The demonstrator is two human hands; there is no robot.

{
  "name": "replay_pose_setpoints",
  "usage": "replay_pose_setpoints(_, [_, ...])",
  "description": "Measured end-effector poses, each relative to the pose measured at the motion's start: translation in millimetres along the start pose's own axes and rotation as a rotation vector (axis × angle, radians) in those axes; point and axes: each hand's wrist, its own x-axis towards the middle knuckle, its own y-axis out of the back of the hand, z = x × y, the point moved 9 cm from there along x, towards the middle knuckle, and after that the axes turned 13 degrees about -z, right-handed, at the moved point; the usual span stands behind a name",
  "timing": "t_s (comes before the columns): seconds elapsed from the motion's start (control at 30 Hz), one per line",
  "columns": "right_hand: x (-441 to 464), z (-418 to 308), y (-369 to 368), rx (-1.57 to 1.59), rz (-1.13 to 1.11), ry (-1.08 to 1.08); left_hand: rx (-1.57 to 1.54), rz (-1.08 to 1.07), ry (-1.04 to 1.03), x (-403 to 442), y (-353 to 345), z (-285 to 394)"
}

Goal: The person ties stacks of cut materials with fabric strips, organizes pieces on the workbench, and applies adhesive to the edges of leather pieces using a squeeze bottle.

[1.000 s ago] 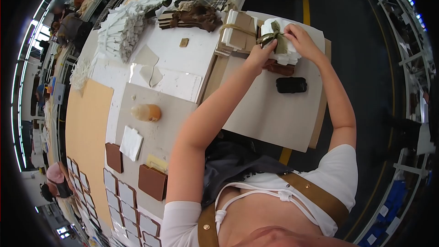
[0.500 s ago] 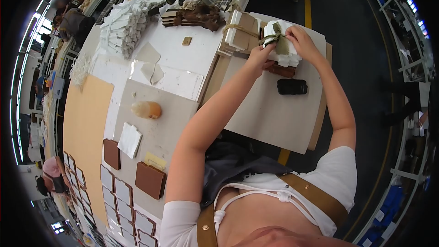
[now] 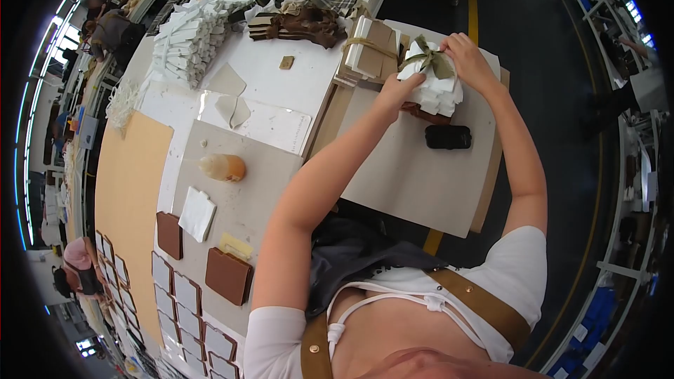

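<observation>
A bundle of white folded pieces (image 3: 442,96) lies on the board to my front right, tied across the top with an olive-green fabric strip (image 3: 437,63) knotted in the middle. My left hand (image 3: 401,92) grips the bundle's left side, thumb on top; its other fingers are mostly hidden. At the far right edge, my right hand (image 3: 465,57) has curled fingers against the bundle beside the strip's end. Brown pieces (image 3: 420,112) show beneath the white ones. Just below the bundle rests a black phone-like object (image 3: 448,137).
Left of the bundle stands a banded stack of beige pieces (image 3: 368,49). A bottle with amber liquid (image 3: 223,167), brown squares (image 3: 228,276) and a white folded cloth (image 3: 197,215) are on the table. Farther back lie white strips (image 3: 186,45) and brown pieces (image 3: 298,27). Other people work at left.
My left hand has let go of the knot and shifted to the bundle's left side. The green strip's ends now spread over the top. My right hand has moved slightly.
</observation>
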Motion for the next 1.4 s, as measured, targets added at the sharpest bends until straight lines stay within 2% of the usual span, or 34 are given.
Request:
replay_pose_setpoints(0.17, [-0.7, 9.1, 1.0, -0.017, 0.042, -0.058, -0.1, -0.126, -0.03, -38.0, -0.9, 0.6])
replay_pose_setpoints(0.2, [-1.6, 11.5, 0.9, 0.023, 0.04, -0.073, -0.057, -0.187, 0.026, -55.4, -6.8, 2.9])
replay_pose_setpoints(0.3, [-9.3, 11.5, -0.1, 0.17, -0.012, -0.143, 0.163, -0.253, -0.071, -90.6, 0.6, 1.5])
replay_pose_setpoints(0.4, [-21.5, -1.2, -13.6, 0.372, -0.183, -0.23, 0.282, -0.12, -0.045, -140.9, 22.4, -7.6])
replay_pose_setpoints(0.47, [-37.6, -10.4, -37.6, 0.501, -0.332, -0.246, 0.15, -0.094, -0.037, -173.8, 38.2, -21.4])
replay_pose_setpoints(0.57, [-53.7, -30.4, -35.1, 0.214, -0.232, -0.161, -0.032, 0.056, -0.033, -207.4, 69.7, -44.8])
replay_pose_setpoints(0.67, [-65.2, -39.9, 2.7, 0.142, 0.067, -0.222, -0.073, 0.227, -0.095, -221.5, 94.6, -54.8])
replay_pose_setpoints(0.73, [-73.7, -41.7, 9.7, 0.221, 0.117, -0.273, -0.059, 0.345, -0.123, -227.5, 97.7, -45.4])
replay_pose_setpoints(0.83, [-78.9, -65.9, 11.3, 0.26, 0.116, -0.264, 0.024, 0.392, -0.177, -222.1, 96.5, -39.6])
replay_pose_setpoints(0.87, [-78.7, -76.2, 9.9, 0.258, 0.103, -0.249, 0.011, 0.397, -0.276, -218.2, 96.8, -34.5])
replay_pose_setpoints(0.97, [-77.9, -107.6, 6.6, 0.21, 0.122, -0.16, 0.28, 0.487, -0.579, -241.0, 82.4, 27.2])
replay_pose_setpoints(1.0, [-78.2, -111.4, 3.9, 0.213, 0.113, -0.149, 0.665, 0.637, -0.723, -255.6, 76.9, 51.0])
replay_pose_setpoints(1.1, [-83.5, -97.6, -23.9, 0.514, 0.021, -0.266, 1.456, 0.755, -0.679, -272.3, 29.4, 92.7])
replay_pose_setpoints(1.13, [-83.7, -97.8, -42.5, 0.788, -0.047, -0.286, 1.392, 0.737, -0.758, -270.5, 28.1, 91.8])
replay_pose_setpoints(1.2, [-84.0, -113.5, -80.6, 1.332, -0.189, -0.318, 1.34, 0.673, -0.734, -262.8, 25.9, 80.2])
replay_pose_setpoints(1.27, [-76.1, -160.9, -108.0, 1.963, -0.378, -0.21, 1.403, 0.56, -0.725, -252.8, 23.1, 55.2])
replay_pose_setpoints(1.37, [-73.0, -174.1, -134.6, 2.235, -0.394, -0.44, 1.6, 0.434, -0.804, -257.6, 0.8, 26.2])
replay_pose_setpoints(1.4, [-71.4, -175.5, -144.1, 2.264, -0.421, -0.45, 1.583, 0.447, -0.797, -259.7, 4.8, 18.2])
